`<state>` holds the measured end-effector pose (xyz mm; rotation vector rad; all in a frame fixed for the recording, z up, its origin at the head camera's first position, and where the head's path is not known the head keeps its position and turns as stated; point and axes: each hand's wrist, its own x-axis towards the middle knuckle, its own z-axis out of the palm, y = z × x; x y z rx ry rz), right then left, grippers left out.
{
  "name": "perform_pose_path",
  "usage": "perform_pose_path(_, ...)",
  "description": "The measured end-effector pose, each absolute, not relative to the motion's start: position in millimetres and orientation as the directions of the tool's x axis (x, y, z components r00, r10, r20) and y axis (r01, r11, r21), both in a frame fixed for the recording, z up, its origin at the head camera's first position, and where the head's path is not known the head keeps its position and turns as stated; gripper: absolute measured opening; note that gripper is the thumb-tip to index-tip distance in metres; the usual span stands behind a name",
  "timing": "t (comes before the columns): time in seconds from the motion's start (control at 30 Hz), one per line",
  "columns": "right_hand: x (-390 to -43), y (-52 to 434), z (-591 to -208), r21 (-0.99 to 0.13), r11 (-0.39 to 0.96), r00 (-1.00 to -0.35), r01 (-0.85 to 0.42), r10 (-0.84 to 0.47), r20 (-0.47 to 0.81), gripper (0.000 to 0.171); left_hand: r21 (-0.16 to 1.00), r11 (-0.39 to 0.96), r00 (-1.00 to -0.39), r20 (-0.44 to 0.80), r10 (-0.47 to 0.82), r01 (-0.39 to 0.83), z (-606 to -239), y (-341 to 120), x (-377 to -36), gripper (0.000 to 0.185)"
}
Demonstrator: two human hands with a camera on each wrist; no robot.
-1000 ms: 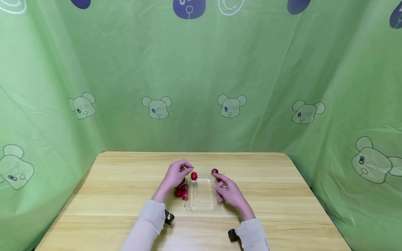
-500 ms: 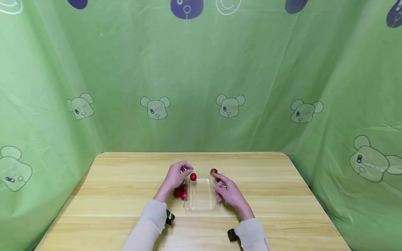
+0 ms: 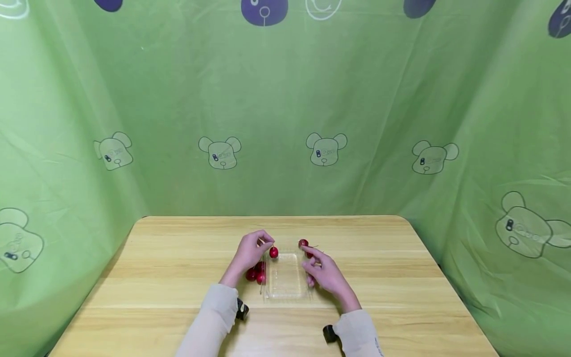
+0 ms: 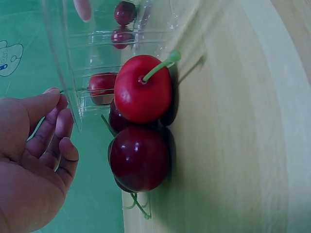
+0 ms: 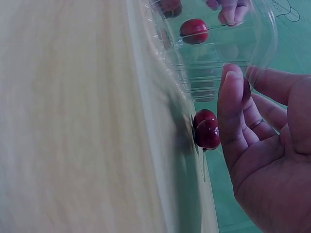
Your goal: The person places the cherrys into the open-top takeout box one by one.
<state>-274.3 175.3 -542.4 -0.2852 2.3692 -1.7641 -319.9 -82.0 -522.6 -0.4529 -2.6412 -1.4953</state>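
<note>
A clear plastic box (image 3: 287,296) stands on the table between both hands. My left hand (image 3: 251,250) pinches the green stem of a red cherry (image 3: 274,253), which hangs at the far left corner of the box. Seen through the clear wall in the left wrist view, that cherry (image 4: 101,87) hangs just past the fingertips. My right hand (image 3: 327,272) grips the box's right wall; in the right wrist view the thumb (image 5: 231,99) lies along the wall, with fingers on its other side. Several cherries (image 4: 141,158) with stems lie close against the left side of the box.
Two more cherries (image 5: 206,131) rest on the table beyond the right hand, partly hidden by a finger in the head view. The wooden table (image 3: 178,317) ends at a green curtain (image 3: 267,193) behind and at both sides.
My left hand has come down slightly with the cherry, toward the box. The right hand keeps its place on the box wall. The head view has shifted a little.
</note>
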Motion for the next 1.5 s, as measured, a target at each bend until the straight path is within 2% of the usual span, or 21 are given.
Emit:
perform_pose_path(0.77, -274.4, 175.1, -542.2, -0.957, 0.286, -0.966, -0.045, -0.258, -0.032, 0.058, 0.819, 0.514, -0.963, 0.17, 0.21, 0.256, -527.2, -83.0, -320.7, 0.012)
perform_pose_path(1.27, -276.7, 175.7, -545.2, -0.959, 0.279, -0.966, -0.043, -0.255, -0.031, 0.058, 0.825, 0.516, -0.97, 0.155, 0.185, 0.231, -524.7, -84.8, -318.4, 0.006)
perform_pose_path(1.5, -275.5, 175.4, -543.9, -0.961, 0.273, -0.965, -0.043, -0.259, -0.03, 0.058, 0.813, 0.527, -0.968, 0.177, 0.179, 0.246, -522.0, -87.7, -315.4, 0.012)
